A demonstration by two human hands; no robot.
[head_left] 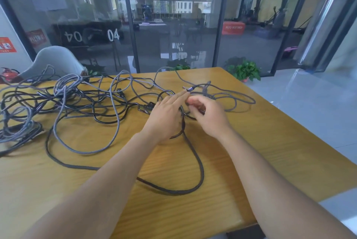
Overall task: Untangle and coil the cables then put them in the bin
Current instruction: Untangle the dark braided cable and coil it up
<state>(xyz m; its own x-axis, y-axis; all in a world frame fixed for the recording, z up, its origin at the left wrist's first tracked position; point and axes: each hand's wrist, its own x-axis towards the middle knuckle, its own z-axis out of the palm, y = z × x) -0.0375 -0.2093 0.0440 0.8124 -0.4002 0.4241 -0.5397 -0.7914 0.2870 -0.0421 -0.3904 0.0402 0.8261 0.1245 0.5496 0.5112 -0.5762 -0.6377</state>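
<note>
Wooden table [270, 142] carries tangled cables [81, 101] before glass wall [173, 26].

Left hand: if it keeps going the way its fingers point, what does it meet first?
Probably the grey braided cable's connector end, just beyond the left hand's outstretched fingertips, which point up and to the right. Depth is unclear, so the fingers could pass under it.

I see tangled cables [81, 101] blocking the table's [270, 142] left and centre; its right side offers free passage.
</note>
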